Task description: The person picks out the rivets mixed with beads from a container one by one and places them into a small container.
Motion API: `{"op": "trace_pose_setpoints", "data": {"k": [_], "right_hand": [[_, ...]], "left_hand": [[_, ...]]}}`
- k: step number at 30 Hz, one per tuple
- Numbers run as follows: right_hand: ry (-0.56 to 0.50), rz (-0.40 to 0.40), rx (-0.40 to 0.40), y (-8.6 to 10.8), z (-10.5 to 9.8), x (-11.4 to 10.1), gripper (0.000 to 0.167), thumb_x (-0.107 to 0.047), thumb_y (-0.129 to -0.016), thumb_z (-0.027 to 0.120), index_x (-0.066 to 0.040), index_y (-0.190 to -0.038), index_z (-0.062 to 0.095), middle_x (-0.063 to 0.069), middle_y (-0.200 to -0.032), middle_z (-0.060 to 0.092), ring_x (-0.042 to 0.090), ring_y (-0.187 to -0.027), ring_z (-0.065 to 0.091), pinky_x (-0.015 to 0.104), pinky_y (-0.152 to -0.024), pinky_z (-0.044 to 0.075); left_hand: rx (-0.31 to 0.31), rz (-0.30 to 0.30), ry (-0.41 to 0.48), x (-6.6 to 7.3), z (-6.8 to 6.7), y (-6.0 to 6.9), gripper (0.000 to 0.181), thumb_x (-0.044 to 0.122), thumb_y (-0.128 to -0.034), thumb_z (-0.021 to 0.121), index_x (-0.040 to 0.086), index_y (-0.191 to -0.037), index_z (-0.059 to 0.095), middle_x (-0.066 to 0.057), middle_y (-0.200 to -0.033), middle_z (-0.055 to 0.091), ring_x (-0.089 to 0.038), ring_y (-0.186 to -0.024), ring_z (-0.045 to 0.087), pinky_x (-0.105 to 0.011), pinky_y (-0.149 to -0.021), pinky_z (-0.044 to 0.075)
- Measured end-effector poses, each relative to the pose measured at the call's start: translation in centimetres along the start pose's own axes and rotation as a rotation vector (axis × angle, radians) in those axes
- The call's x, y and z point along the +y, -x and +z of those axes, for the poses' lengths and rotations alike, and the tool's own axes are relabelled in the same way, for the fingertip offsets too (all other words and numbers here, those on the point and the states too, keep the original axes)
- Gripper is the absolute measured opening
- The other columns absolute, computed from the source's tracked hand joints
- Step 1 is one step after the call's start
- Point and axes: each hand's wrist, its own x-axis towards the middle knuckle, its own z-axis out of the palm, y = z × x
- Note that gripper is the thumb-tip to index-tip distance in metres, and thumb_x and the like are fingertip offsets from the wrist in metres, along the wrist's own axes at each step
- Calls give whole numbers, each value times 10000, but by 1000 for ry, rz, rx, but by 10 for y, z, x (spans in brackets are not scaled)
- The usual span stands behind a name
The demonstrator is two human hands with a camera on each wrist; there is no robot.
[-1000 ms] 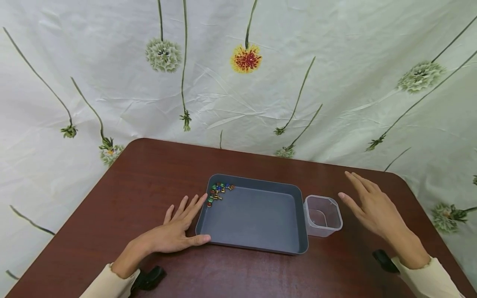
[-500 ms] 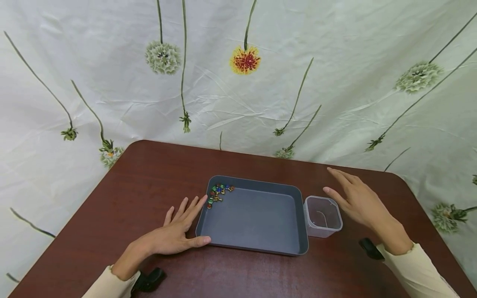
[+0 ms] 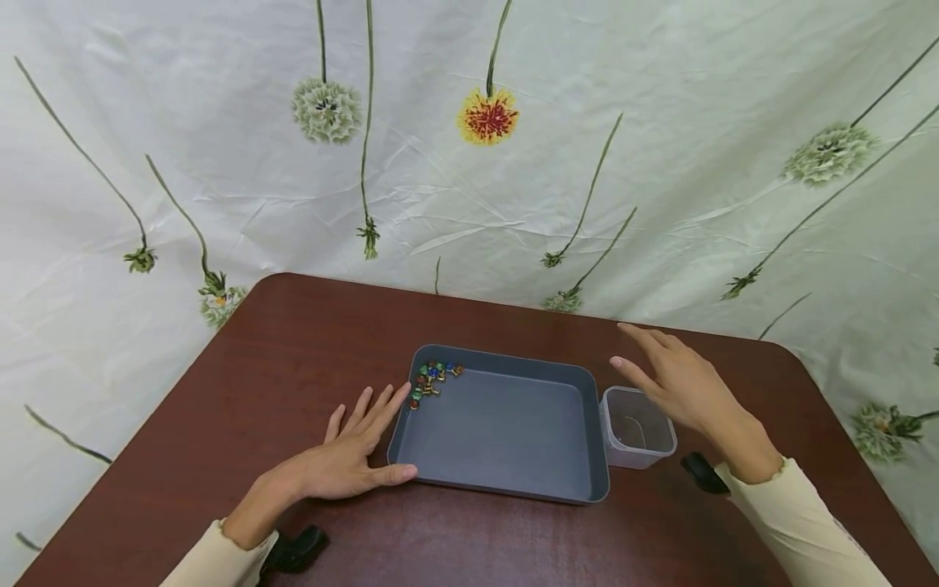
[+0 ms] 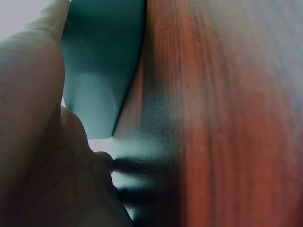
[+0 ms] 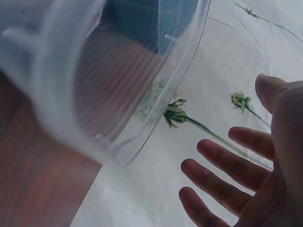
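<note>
A grey rectangular tray (image 3: pixel 499 432) lies on the table, with several small push-pin-like pieces (image 3: pixel 429 377) in red, green, blue and gold gathered in its far left corner. My left hand (image 3: pixel 341 465) rests against the tray's left side, fingers spread, with the thumb at the near left corner; the left wrist view shows it beside the tray's dark wall (image 4: pixel 102 71). A clear plastic container (image 3: pixel 638 432) stands beside the tray's right edge. Above the container's far right side hovers my right hand (image 3: pixel 682 379), fingers extended and holding nothing; the right wrist view shows its fingers (image 5: pixel 227 161) apart from the container.
The dark red wooden table (image 3: pixel 330 326) reaches back to a white cloth (image 3: pixel 440 179) printed with flowers, hanging behind it. A black wrist device (image 3: pixel 293 550) is strapped by the left sleeve, and another black device (image 3: pixel 704 473) by the right sleeve.
My right hand has moved left from beyond the container to over its far right side. The left hand, tray, small pieces and container stay where they were.
</note>
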Motion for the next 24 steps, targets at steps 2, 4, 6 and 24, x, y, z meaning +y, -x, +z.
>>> {"op": "trace_pose_setpoints", "data": {"k": [2,4,6,24], "right_hand": [[4,-7,-3,-4,1,-3,652,-522,-1042,461,-113,-1544,390,233,-1495,462,457,-1351,449,678,-978,429],[9,-17,-4,-7,2,-6,646,-522,-1043,459,-103,-1532,408,228,-1492,469,451,-1345,463,667,-973,441],[8,-25,-12,-11,4,-9,637,-513,-1045,462,-96,-1524,419,226,-1494,469,448,-1347,464,658,-982,442],[-30,-131,-22,-33,21,-49,566,-488,-1025,527,-88,-1425,548,167,-1448,524,370,-1314,526,575,-988,486]], "left_hand": [[0,3,0,0,0,-1,1012,569,-927,643,308,-1626,-40,-165,-1687,-35,-438,-1520,-177,-691,-1103,-167],[1,3,-2,0,-1,-1,1009,570,-927,642,311,-1626,-38,-158,-1688,-39,-438,-1520,-175,-692,-1104,-165],[0,6,1,0,-1,-1,1008,568,-926,644,309,-1626,-33,-156,-1688,-43,-442,-1519,-175,-695,-1102,-165],[3,1,-4,0,0,0,1010,572,-923,646,311,-1626,-31,-146,-1690,-44,-437,-1521,-172,-696,-1104,-160]]}}
